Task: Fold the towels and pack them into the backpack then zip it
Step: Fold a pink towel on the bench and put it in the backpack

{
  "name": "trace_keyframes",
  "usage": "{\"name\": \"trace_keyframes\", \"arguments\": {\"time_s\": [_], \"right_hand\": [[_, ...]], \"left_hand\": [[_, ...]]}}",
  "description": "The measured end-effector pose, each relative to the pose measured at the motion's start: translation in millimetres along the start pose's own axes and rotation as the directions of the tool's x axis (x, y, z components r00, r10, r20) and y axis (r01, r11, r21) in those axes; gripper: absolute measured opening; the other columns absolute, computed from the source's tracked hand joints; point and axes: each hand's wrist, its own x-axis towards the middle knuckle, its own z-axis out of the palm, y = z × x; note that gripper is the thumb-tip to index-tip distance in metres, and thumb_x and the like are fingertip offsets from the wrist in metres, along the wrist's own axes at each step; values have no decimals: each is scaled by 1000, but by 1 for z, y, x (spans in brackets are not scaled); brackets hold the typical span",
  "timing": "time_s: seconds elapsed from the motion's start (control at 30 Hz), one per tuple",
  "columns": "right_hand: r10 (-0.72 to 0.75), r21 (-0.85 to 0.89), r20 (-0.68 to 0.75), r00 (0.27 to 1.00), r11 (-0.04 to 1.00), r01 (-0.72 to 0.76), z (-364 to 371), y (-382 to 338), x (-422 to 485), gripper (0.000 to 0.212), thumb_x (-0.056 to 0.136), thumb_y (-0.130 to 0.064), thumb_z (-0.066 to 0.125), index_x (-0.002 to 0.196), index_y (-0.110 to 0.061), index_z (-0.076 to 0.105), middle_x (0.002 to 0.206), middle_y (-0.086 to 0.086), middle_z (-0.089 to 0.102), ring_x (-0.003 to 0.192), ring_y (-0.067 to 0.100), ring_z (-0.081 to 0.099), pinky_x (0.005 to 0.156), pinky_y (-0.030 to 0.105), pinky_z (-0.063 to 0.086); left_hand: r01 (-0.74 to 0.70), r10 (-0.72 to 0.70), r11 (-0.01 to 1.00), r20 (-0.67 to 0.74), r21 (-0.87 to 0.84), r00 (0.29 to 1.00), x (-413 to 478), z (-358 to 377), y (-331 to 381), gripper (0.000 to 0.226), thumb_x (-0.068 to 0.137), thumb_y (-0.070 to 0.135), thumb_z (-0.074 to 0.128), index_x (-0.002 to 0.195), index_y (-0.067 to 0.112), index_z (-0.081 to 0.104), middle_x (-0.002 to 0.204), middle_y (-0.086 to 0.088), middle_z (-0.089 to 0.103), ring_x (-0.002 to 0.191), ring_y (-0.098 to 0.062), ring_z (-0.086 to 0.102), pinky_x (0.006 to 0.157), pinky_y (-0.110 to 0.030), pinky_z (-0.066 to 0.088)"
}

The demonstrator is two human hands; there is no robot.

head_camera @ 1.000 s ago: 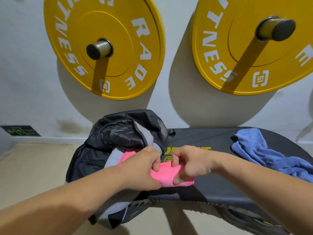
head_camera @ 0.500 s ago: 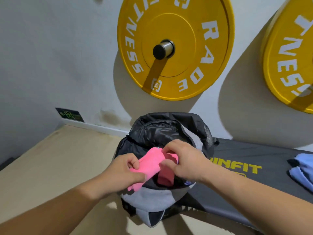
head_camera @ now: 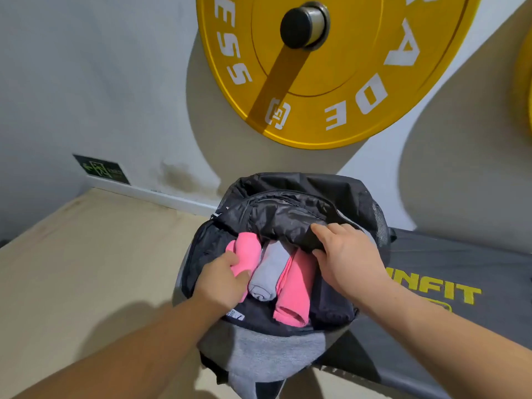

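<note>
A black and grey backpack (head_camera: 267,355) stands open on the end of a black bench. Inside lie three rolled towels side by side: a pink towel (head_camera: 244,249) at the left, a grey towel (head_camera: 270,272) in the middle and a second pink towel (head_camera: 295,289) at the right. My left hand (head_camera: 221,280) holds the left pink towel down in the opening, fingers curled on it. My right hand (head_camera: 345,257) grips the black upper flap of the backpack and holds the opening wide.
The black bench (head_camera: 449,286) with yellow lettering runs off to the right. A yellow weight plate (head_camera: 331,82) hangs on the white wall behind, and the edge of a second shows at far right. Beige floor (head_camera: 86,269) lies to the left.
The pink towel went from the bench into the backpack. My right hand let go of it and took the bag's flap. The view swung left, so the blue towel is out of sight.
</note>
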Motion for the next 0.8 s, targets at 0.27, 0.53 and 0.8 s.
{"name": "trace_keyframes", "arguments": {"time_s": [0.27, 0.53, 0.8], "right_hand": [[188, 240, -126, 974, 958, -154, -5, -3, 19, 17, 88, -9, 60, 102, -12, 67, 94, 8, 67, 90, 33, 60, 70, 42, 50], [226, 371, -148, 963, 915, -158, -16, 0, 17, 20, 95, -17, 52, 109, -19, 66, 105, 0, 66, 102, 26, 56, 80, 39, 47], [43, 238, -26, 999, 971, -36, -8, -1, 4, 24, 95, -26, 55, 113, -19, 69, 102, 4, 63, 101, 31, 60, 78, 42, 53]], "left_hand": [[-20, 10, 998, 186, 53, 983, 16, -15, -2, 11, 85, 16, 63, 80, 26, 66, 85, 6, 67, 83, -17, 60, 73, -23, 44], [78, -81, 953, 4, -292, 997, 28, 0, 10, 31, 92, 8, 57, 119, 12, 70, 116, -2, 70, 106, -25, 66, 84, -26, 47], [-15, 15, 1000, -8, -19, 1000, 21, 0, 14, 26, 90, 28, 62, 111, 17, 72, 105, -3, 71, 102, -28, 66, 89, -35, 53]]}}
